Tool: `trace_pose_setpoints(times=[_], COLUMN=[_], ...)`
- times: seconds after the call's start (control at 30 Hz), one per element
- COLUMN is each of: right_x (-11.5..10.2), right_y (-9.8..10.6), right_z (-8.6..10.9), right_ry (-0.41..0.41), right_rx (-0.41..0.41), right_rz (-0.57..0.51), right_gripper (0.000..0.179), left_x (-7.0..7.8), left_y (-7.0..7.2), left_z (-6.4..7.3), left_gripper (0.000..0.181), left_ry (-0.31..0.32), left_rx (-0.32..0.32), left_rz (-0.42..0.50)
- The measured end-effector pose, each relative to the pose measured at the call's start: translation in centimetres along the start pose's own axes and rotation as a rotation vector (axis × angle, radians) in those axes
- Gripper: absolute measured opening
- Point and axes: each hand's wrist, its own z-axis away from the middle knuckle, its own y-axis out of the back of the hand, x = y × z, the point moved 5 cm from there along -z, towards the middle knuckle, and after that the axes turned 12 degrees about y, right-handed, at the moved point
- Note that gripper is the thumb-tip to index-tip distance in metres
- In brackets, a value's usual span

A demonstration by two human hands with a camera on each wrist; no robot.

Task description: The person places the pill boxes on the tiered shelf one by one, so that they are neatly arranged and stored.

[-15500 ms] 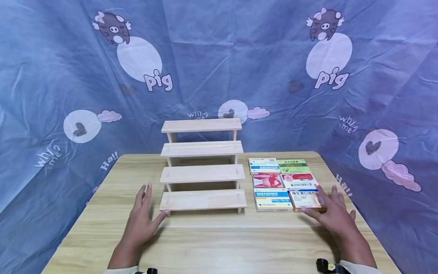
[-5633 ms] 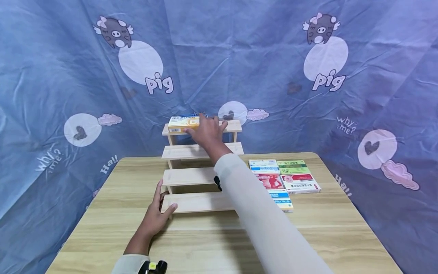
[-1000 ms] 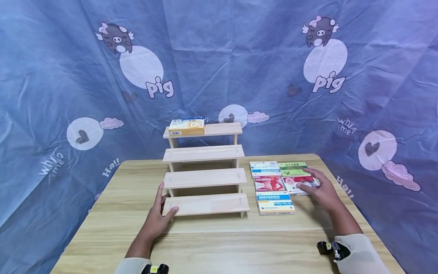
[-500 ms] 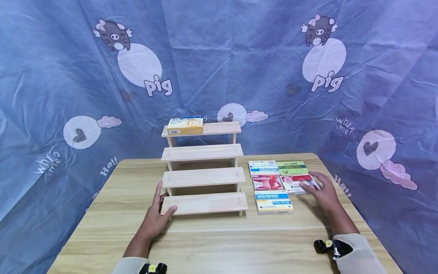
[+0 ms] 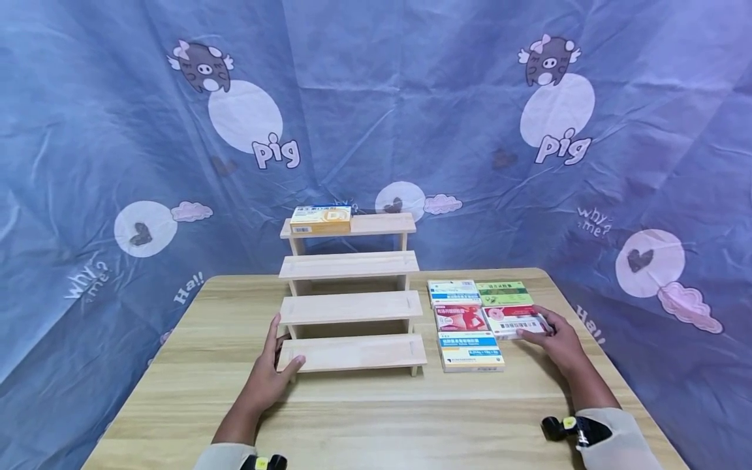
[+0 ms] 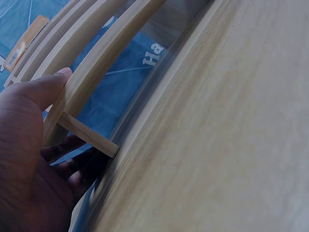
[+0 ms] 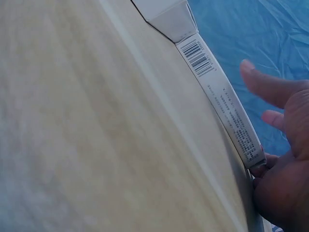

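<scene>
My left hand (image 5: 266, 384) holds the left end of the lowest step of a four-tier wooden display stand (image 5: 358, 352). In the left wrist view its thumb (image 6: 50, 87) lies on the step and the fingers are below, beside the leg. My right hand (image 5: 563, 344) is at the right end of a red-and-white medicine box (image 5: 512, 314) lying flat on the table. The right wrist view has fingertips tucked at that box's end (image 7: 222, 101), while the thumb stands apart above it. A yellow-and-white medicine box (image 5: 320, 219) lies on the top step's left half.
Beside the red-and-white box lie a green box (image 5: 504, 294), a pink-red box (image 5: 460, 318), a blue-and-white box (image 5: 452, 292) and a blue, white and yellow box (image 5: 471, 352). All are on the wooden table (image 5: 352, 424). A blue printed cloth (image 5: 352, 117) surrounds the table's back and sides.
Over fifteen seconds, the yellow-and-white box went from the front right of the group to the top step. Within the last second my right hand came down to the red-and-white box's right end.
</scene>
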Motion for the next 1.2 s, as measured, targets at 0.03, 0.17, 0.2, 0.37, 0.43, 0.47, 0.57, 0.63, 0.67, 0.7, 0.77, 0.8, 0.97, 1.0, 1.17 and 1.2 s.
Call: trace_pose_setpoints(times=[0.03, 0.17, 0.2, 0.37, 0.43, 0.47, 0.57, 0.63, 0.67, 0.7, 0.77, 0.8, 0.97, 1.0, 1.17, 1.2], right_x=[0.14, 0.52, 0.6, 0.3, 0.05, 0.02, 0.16, 0.44, 0.53, 0.59, 0.61, 0.63, 0.6, 0.6, 0.67, 0.63], right_y=[0.01, -0.06, -0.09, -0.19, -0.17, -0.16, -0.16, -0.17, -0.18, -0.18, -0.18, -0.18, -0.05, -0.02, 0.04, 0.01], right_z=[0.1, 0.22, 0.22, 0.04, 0.04, 0.03, 0.09, 0.11, 0.14, 0.16, 0.19, 0.18, 0.17, 0.17, 0.16, 0.15], right_ry=[0.0, 0.044, 0.057, 0.088, 0.082, 0.076, 0.064, 0.054, 0.053, 0.051, 0.049, 0.046, 0.034, 0.032, 0.02, 0.021], right_rx=[-0.006, -0.024, -0.028, -0.045, -0.054, -0.058, -0.064, -0.068, -0.069, -0.07, -0.072, -0.074, -0.071, -0.07, -0.057, -0.052], right_rz=[0.001, 0.035, 0.051, 0.111, 0.131, 0.137, 0.156, 0.171, 0.176, 0.183, 0.195, 0.199, 0.223, 0.228, 0.225, 0.22], right_gripper=[0.097, 0.096, 0.095, 0.087, 0.085, 0.084, 0.083, 0.083, 0.083, 0.083, 0.082, 0.082, 0.081, 0.081, 0.08, 0.08], left_x=[0.05, 0.05, 0.01, -0.02, 0.01, 0.0, -0.02, 0.0, -0.01, 0.01, -0.02, -0.02, -0.09, -0.09, 0.0, 0.04], left_y=[-0.03, -0.07, -0.08, 0.02, 0.07, 0.09, 0.08, 0.05, 0.01, 0.0, -0.02, -0.01, -0.04, -0.06, -0.01, 0.05], left_z=[0.04, 0.08, 0.07, -0.01, 0.0, 0.0, 0.03, 0.09, 0.1, 0.12, 0.17, 0.21, 0.2, 0.18, 0.15, 0.18], left_gripper=[0.108, 0.107, 0.106, 0.106, 0.106, 0.106, 0.106, 0.106, 0.106, 0.106, 0.106, 0.106, 0.106, 0.106, 0.106, 0.106], left_ry=[-0.001, -0.003, -0.003, -0.01, -0.012, -0.013, -0.007, -0.003, 0.0, 0.002, 0.004, 0.004, -0.001, -0.002, -0.005, -0.002], left_rx=[-0.003, -0.009, -0.009, -0.012, -0.013, -0.012, -0.009, -0.009, -0.011, -0.012, -0.013, -0.012, -0.004, -0.002, -0.004, -0.005], left_rz=[0.001, 0.005, 0.005, 0.014, 0.015, 0.014, 0.008, 0.001, 0.0, -0.001, -0.001, -0.002, -0.006, -0.007, -0.003, -0.003])
